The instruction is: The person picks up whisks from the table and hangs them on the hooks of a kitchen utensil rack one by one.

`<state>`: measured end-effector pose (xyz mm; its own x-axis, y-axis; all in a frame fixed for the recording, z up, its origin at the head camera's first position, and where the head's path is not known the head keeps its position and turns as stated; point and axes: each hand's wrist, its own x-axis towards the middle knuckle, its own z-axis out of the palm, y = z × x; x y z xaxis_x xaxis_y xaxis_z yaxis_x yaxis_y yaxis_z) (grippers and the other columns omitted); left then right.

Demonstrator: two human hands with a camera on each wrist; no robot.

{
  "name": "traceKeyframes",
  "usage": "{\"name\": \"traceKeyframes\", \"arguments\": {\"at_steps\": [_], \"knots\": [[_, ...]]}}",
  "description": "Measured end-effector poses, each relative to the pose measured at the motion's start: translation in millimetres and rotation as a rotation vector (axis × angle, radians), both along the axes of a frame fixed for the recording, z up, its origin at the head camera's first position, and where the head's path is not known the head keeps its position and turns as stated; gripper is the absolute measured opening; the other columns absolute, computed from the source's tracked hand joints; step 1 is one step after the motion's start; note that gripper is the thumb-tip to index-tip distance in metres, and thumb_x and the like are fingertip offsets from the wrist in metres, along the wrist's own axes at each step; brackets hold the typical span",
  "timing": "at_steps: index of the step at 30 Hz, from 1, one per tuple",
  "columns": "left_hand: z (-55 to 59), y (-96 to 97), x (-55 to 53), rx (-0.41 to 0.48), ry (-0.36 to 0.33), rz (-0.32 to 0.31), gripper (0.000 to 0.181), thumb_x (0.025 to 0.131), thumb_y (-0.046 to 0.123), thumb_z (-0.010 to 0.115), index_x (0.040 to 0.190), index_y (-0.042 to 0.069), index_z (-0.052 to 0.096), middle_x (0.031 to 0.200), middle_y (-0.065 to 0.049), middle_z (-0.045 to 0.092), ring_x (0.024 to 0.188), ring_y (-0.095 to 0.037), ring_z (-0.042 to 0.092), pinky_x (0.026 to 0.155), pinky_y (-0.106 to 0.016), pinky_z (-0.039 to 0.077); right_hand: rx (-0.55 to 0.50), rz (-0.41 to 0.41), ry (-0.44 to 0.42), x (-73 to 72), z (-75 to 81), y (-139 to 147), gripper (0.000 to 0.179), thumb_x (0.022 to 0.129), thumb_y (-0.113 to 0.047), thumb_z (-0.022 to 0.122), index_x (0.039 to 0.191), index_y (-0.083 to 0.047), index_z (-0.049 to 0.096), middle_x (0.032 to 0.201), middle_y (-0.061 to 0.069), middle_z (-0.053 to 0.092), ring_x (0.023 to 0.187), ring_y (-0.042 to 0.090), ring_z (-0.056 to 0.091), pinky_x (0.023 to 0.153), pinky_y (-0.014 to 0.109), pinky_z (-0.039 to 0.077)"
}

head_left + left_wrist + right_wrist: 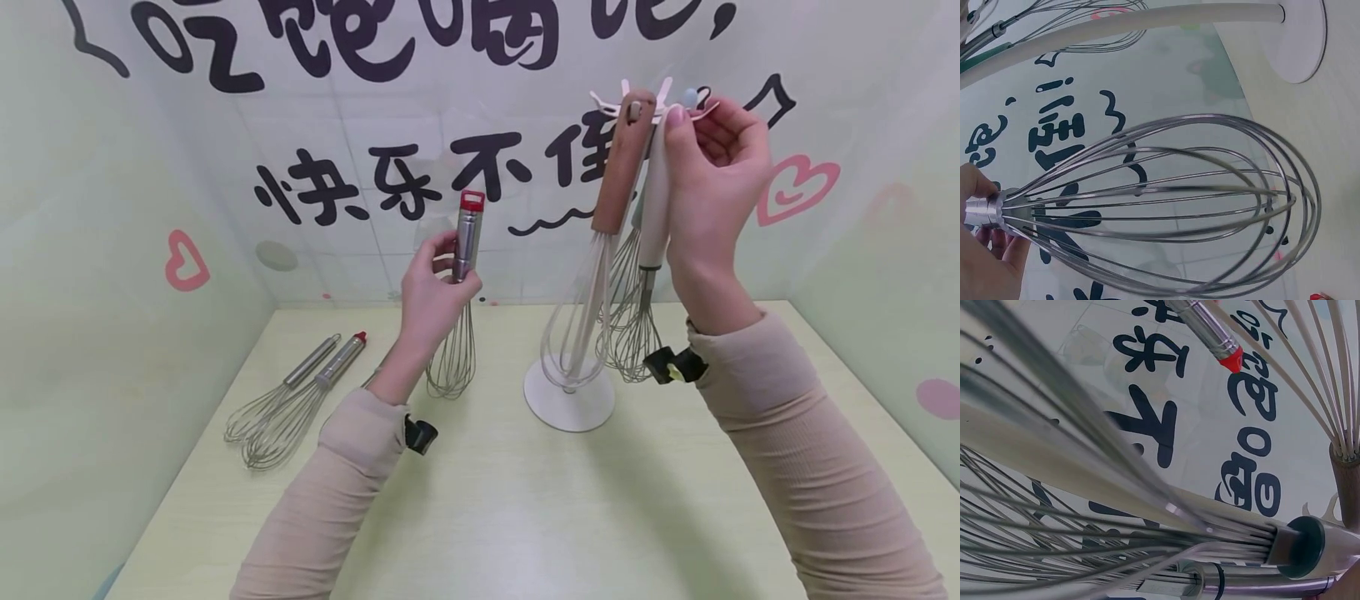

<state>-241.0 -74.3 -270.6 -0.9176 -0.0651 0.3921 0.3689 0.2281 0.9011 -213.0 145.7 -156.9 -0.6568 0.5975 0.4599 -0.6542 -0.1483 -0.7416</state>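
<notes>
My left hand [438,304] grips the steel handle of a whisk [467,237] with a red cap. The whisk is upright, its wire loops pointing down; they fill the left wrist view. At the right, my right hand [720,179] pinches at the top hooks of a white whisk rack [538,400]. Its thumb lies over the upper end of a white-handled whisk [656,200] hanging there, fingers curled behind. Beside it hangs a whisk with a brown handle [624,171]. A teal-handled whisk [637,213] shows partly behind them.
Two steel whisks lie on the table's left side: one with a plain handle [311,361], one with a red-tipped handle [343,357]. Behind the pale wooden table [480,500] hangs a backdrop with black lettering [405,179]. Side panels rise at left and right.
</notes>
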Motion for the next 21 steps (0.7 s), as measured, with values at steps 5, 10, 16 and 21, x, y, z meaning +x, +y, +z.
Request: {"name": "traceKeyframes", "arguments": {"at_steps": [5, 10, 16, 21], "knots": [[10.4, 6.3, 4.4, 0.009, 0.061, -0.017, 0.057, 0.076, -0.002, 0.062, 0.13, 0.005, 0.049, 0.123, -0.014, 0.056, 0.099, -0.021, 0.057, 0.089, -0.031, 0.056, 0.004, -0.013, 0.0, -1.5, 0.1, 1.5, 0.019, 0.079, -0.006, 0.068, 0.094, -0.007, 0.058, 0.092, 0.003, 0.057, 0.088, 0.013, 0.054, 0.083, 0.02, 0.046], [20.7, 11.9, 8.7, 0.03, 0.104, -0.025, 0.056, 0.077, -0.002, 0.062, 0.131, 0.006, 0.05, 0.123, -0.013, 0.056, 0.099, -0.021, 0.057, 0.089, -0.031, 0.056, 0.022, -0.03, -0.012, -4.2, -0.8, 6.5, 0.016, 0.079, -0.008, 0.067, 0.092, -0.008, 0.059, 0.09, 0.002, 0.058, 0.086, 0.013, 0.054, 0.083, 0.021, 0.047], [32.1, 18.2, 13.3, 0.057, 0.148, -0.044, 0.055, 0.078, -0.002, 0.063, 0.131, 0.004, 0.051, 0.122, -0.014, 0.058, 0.098, -0.021, 0.059, 0.088, -0.031, 0.056, 0.024, -0.021, -0.02, -6.1, -1.4, 11.3, 0.016, 0.078, -0.009, 0.069, 0.091, -0.009, 0.06, 0.089, 0.002, 0.059, 0.086, 0.013, 0.055, 0.083, 0.021, 0.047], [40.5, 22.8, 15.5, 0.068, 0.174, -0.064, 0.054, 0.079, -0.001, 0.064, 0.131, 0.005, 0.052, 0.123, -0.014, 0.058, 0.099, -0.021, 0.059, 0.088, -0.03, 0.056, 0.029, -0.015, -0.02, -6.7, -1.7, 13.2, 0.016, 0.078, -0.009, 0.069, 0.092, -0.009, 0.06, 0.09, 0.002, 0.059, 0.087, 0.013, 0.055, 0.084, 0.022, 0.047]]}}
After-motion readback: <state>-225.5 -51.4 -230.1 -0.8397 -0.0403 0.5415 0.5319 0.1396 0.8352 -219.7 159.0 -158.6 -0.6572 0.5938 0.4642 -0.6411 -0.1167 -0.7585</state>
